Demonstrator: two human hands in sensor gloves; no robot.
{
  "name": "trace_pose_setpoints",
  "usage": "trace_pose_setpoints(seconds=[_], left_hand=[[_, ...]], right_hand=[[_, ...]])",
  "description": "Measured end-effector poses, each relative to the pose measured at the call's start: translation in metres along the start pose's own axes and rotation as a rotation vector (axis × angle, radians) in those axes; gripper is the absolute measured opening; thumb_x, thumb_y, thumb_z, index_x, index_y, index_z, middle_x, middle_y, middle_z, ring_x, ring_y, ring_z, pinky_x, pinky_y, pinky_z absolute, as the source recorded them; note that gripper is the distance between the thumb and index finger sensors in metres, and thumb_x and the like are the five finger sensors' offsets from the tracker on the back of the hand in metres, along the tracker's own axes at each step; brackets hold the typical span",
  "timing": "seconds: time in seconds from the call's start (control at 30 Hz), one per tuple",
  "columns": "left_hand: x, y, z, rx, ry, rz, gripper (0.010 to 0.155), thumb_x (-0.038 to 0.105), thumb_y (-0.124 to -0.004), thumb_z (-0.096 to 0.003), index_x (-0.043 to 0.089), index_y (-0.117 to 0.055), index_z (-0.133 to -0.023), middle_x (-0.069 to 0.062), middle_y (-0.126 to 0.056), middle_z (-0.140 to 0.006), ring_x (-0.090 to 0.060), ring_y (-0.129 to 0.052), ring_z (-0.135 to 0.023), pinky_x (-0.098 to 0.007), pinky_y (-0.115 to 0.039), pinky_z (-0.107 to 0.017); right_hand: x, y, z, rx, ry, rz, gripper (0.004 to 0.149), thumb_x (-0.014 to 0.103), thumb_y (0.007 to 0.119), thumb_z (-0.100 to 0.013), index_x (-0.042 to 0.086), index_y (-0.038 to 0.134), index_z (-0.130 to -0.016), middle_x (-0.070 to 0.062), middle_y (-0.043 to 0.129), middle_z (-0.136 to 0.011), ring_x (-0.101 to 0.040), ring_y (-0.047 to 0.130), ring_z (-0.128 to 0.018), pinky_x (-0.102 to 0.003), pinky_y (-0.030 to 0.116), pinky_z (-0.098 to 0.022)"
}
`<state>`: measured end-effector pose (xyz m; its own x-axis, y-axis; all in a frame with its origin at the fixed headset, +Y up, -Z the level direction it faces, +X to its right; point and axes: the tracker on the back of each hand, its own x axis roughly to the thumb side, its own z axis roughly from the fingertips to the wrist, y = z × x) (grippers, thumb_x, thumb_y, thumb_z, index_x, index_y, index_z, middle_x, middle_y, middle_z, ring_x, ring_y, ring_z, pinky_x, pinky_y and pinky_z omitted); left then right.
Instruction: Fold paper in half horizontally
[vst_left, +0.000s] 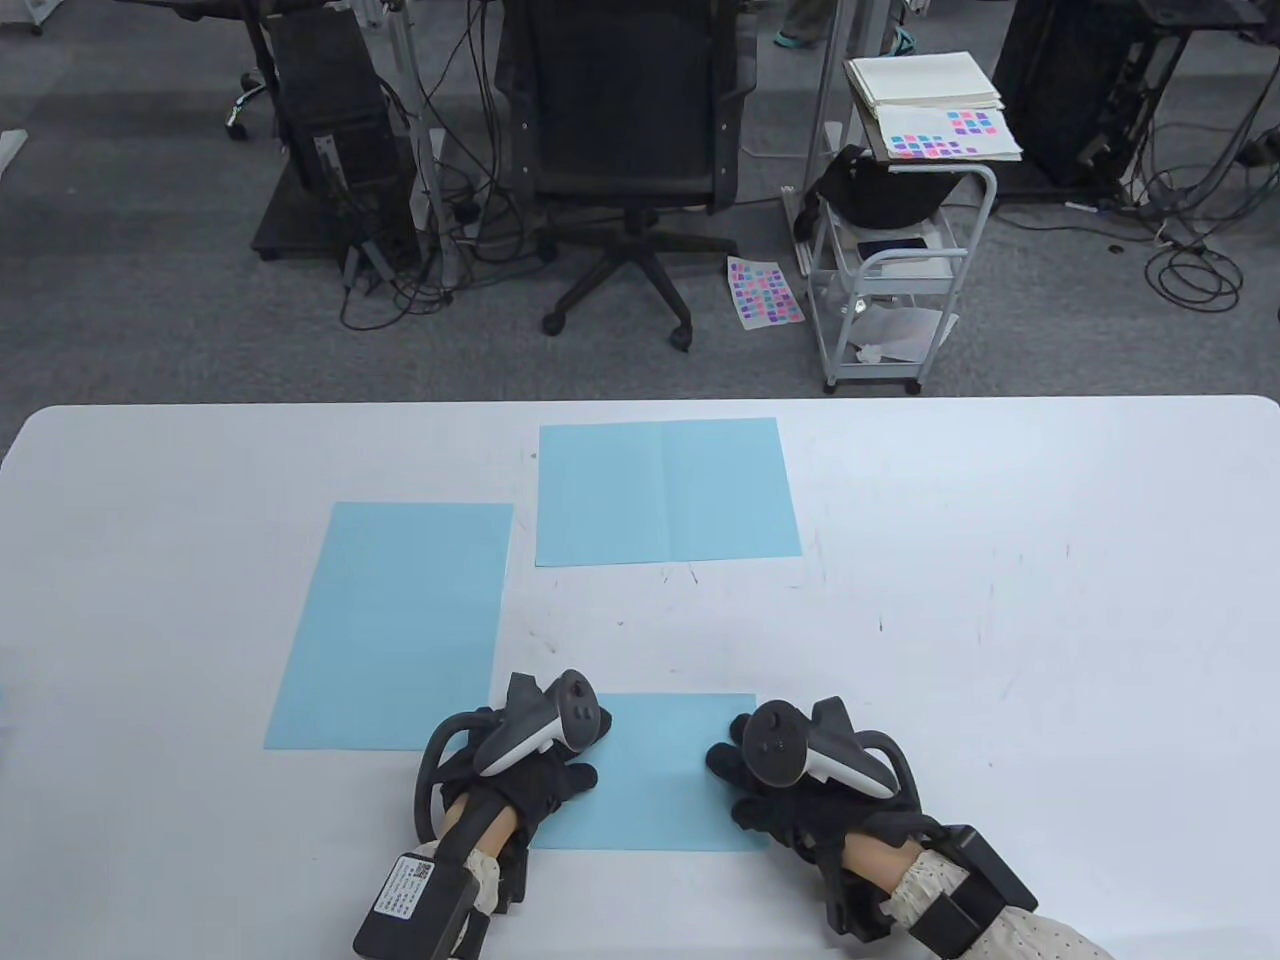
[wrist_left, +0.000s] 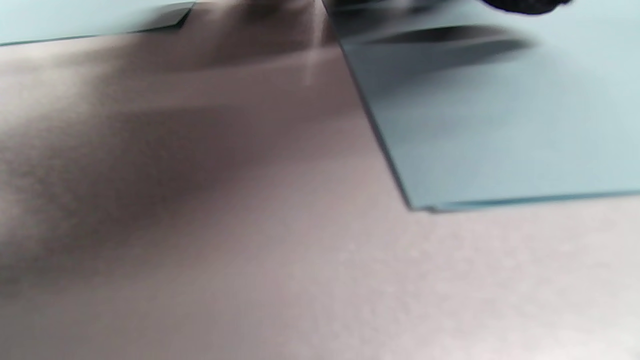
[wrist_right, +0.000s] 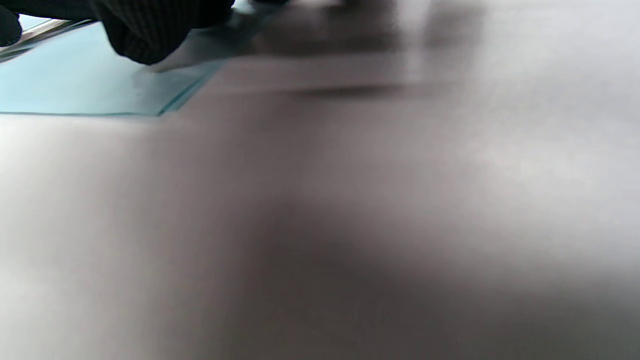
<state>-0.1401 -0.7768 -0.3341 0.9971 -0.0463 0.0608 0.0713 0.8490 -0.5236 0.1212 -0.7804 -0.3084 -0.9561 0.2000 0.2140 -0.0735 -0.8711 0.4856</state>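
A folded light-blue paper (vst_left: 660, 775) lies flat near the table's front edge, two layers showing at its near corner in the left wrist view (wrist_left: 500, 130). My left hand (vst_left: 560, 775) rests on its left edge. My right hand (vst_left: 735, 770) rests on its right edge; the right wrist view shows gloved fingertips (wrist_right: 145, 35) pressing on the paper (wrist_right: 75, 85) by its corner. Neither hand lifts the sheet.
A tall unfolded blue sheet (vst_left: 395, 625) lies at the left, its corner also in the left wrist view (wrist_left: 90, 20). A creased blue sheet (vst_left: 665, 492) lies at the back middle. The white table (vst_left: 1000, 600) carries scuff marks. A chair and cart stand beyond the far edge.
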Motion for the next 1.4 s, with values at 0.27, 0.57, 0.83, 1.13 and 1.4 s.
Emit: trace_pose_setpoints(seconds=[0.27, 0.57, 0.83, 1.13, 1.4], left_hand=[[-0.005, 0.000, 0.000, -0.001, 0.010, 0.024, 0.066, 0.060, -0.065, -0.0366, 0.066, -0.038, -0.096, 0.034, -0.030, -0.114, -0.008, -0.030, -0.116, -0.049, -0.038, -0.089], [-0.002, 0.004, 0.002, 0.034, 0.044, -0.012, 0.069, 0.060, -0.065, -0.0365, 0.059, -0.040, -0.100, 0.029, -0.034, -0.116, -0.011, -0.031, -0.116, -0.052, -0.036, -0.089], [0.001, 0.037, 0.027, 0.185, 0.020, 0.025, 0.068, 0.061, -0.065, -0.0362, 0.060, -0.044, -0.101, 0.029, -0.040, -0.118, -0.013, -0.030, -0.118, -0.053, -0.034, -0.089], [-0.008, 0.055, 0.068, 0.458, -0.001, 0.017, 0.075, 0.064, -0.064, -0.0344, 0.061, -0.031, -0.102, 0.024, -0.024, -0.120, -0.016, -0.020, -0.118, -0.055, -0.030, -0.089], [-0.020, 0.038, 0.072, 0.609, 0.012, 0.022, 0.080, 0.066, -0.063, -0.0324, 0.064, -0.020, -0.100, 0.023, -0.013, -0.119, -0.018, -0.011, -0.117, -0.057, -0.026, -0.089]], right_hand=[[-0.001, 0.000, 0.000, -0.003, 0.001, -0.001, 0.061, 0.046, 0.070, -0.047, 0.048, 0.043, -0.102, 0.017, 0.025, -0.117, -0.030, 0.015, -0.108, -0.064, 0.016, -0.074], [-0.001, -0.001, 0.000, -0.014, 0.005, 0.001, 0.060, 0.045, 0.071, -0.047, 0.048, 0.045, -0.101, 0.017, 0.027, -0.117, -0.030, 0.017, -0.108, -0.064, 0.016, -0.075], [-0.002, -0.003, -0.001, -0.017, 0.009, -0.009, 0.057, 0.045, 0.071, -0.047, 0.048, 0.049, -0.100, 0.017, 0.030, -0.116, -0.030, 0.018, -0.109, -0.064, 0.017, -0.075], [0.000, -0.003, -0.001, -0.019, 0.012, 0.003, 0.058, 0.045, 0.071, -0.047, 0.048, 0.048, -0.100, 0.017, 0.029, -0.116, -0.031, 0.018, -0.109, -0.064, 0.017, -0.075], [0.000, -0.004, -0.002, -0.030, 0.010, -0.016, 0.056, 0.044, 0.072, -0.047, 0.047, 0.052, -0.100, 0.015, 0.032, -0.116, -0.031, 0.021, -0.108, -0.064, 0.017, -0.074]])
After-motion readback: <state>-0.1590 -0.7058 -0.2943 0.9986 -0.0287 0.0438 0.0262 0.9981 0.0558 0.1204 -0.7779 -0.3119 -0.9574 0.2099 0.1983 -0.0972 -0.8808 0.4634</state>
